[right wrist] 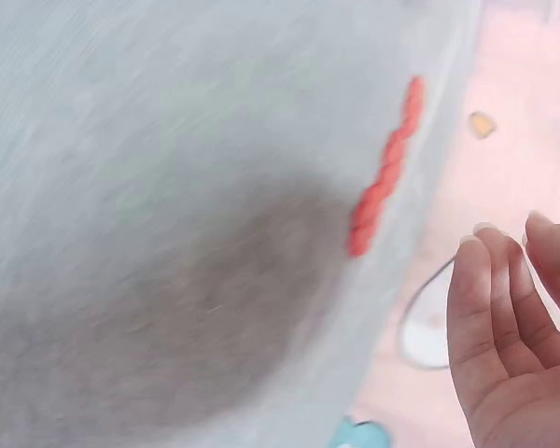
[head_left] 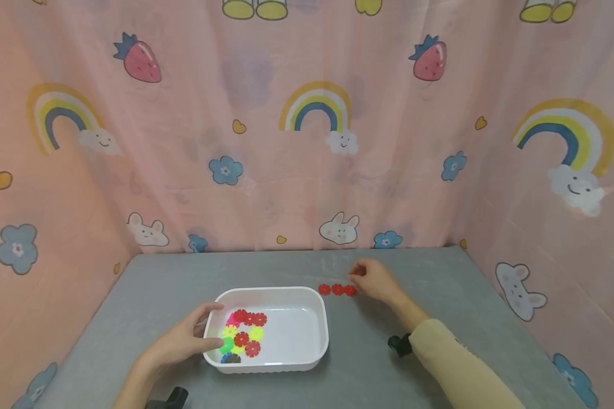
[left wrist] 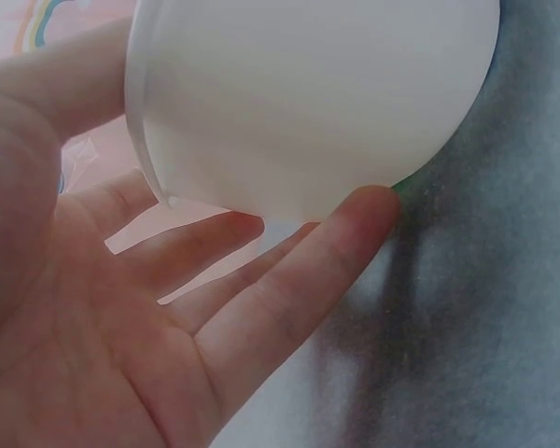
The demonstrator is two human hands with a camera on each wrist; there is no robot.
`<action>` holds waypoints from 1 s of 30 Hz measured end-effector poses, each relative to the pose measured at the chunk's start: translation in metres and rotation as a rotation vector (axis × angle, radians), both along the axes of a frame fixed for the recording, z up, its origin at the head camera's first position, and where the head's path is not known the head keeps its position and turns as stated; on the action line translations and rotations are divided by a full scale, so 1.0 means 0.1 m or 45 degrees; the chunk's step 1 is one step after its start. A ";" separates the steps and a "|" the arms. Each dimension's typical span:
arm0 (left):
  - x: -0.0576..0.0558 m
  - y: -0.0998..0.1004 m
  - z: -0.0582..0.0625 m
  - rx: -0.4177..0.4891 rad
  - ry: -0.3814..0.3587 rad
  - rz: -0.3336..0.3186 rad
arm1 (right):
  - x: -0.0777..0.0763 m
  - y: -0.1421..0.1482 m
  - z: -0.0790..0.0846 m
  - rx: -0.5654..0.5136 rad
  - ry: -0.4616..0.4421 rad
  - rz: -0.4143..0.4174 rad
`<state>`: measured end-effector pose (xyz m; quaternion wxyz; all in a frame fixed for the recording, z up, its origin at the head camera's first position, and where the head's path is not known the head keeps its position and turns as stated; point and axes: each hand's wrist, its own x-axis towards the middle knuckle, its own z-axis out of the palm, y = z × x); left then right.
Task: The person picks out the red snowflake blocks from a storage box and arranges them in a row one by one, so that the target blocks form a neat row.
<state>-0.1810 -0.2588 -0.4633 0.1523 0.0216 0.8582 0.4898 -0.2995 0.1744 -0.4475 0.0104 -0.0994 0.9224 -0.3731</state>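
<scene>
My left hand (head_left: 184, 335) holds the left end of a white plastic tub (head_left: 297, 335), its thumb over the rim. In the left wrist view the fingers (left wrist: 289, 308) lie against the outside of the tub wall (left wrist: 308, 112). Red, yellow, green, pink and blue notched plastic discs (head_left: 241, 339) lie in the tub's left part. Beyond the tub's back right corner, a short row of red notched discs (head_left: 337, 289) lies on the table. My right hand (head_left: 378, 279) hovers just right of that row, fingers loosely bent, fingertips (right wrist: 481, 245) apart from the thumb with nothing between them.
The grey table (head_left: 174, 278) carries the tub and the disc row. A pink curtain (head_left: 307, 187) printed with rainbows and rabbits hangs behind the table and along both sides. Dark wrist devices (head_left: 400, 345) sit at both wrists.
</scene>
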 end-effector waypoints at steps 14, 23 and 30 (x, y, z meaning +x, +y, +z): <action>-0.02 0.00 -0.02 -0.024 0.004 -0.001 | 0.35 -0.53 0.37 -0.109 0.042 0.077; -0.01 0.02 0.01 -0.036 0.006 0.014 | 0.52 -0.84 0.42 -0.137 0.095 0.213; 0.00 0.02 0.01 -0.038 0.010 0.017 | 0.67 -1.07 0.41 -0.163 0.078 0.296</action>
